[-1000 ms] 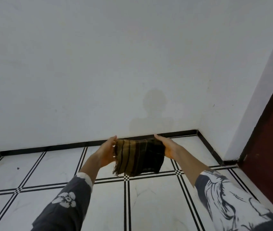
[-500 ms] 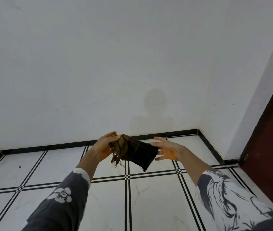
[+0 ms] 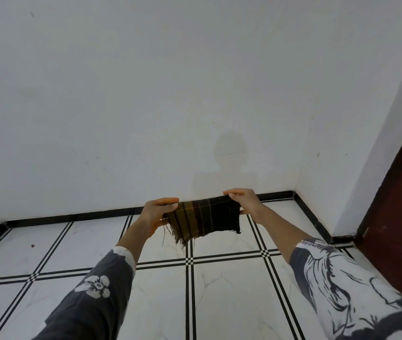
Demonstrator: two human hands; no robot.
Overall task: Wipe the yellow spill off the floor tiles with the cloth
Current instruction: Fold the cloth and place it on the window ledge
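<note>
A dark brown and black checked cloth (image 3: 205,220) with a frayed lower left edge hangs stretched in the air between my two hands, above the floor tiles (image 3: 229,288). My left hand (image 3: 157,214) pinches its upper left corner. At the cloth's upper right corner, my right hand (image 3: 245,201) grips the fabric. The tiles are white marble-look squares with black double lines. No yellow spill shows on the tiles that I can see.
A white wall (image 3: 170,106) rises straight ahead, with a black skirting strip (image 3: 77,217) along its foot. A dark red door (image 3: 401,217) stands at the right. A tiny dark speck (image 3: 32,245) lies on the left tile.
Half a second ago the cloth was bunched in my left hand with my right hand off it. Now both hands hold it spread out flat again.
</note>
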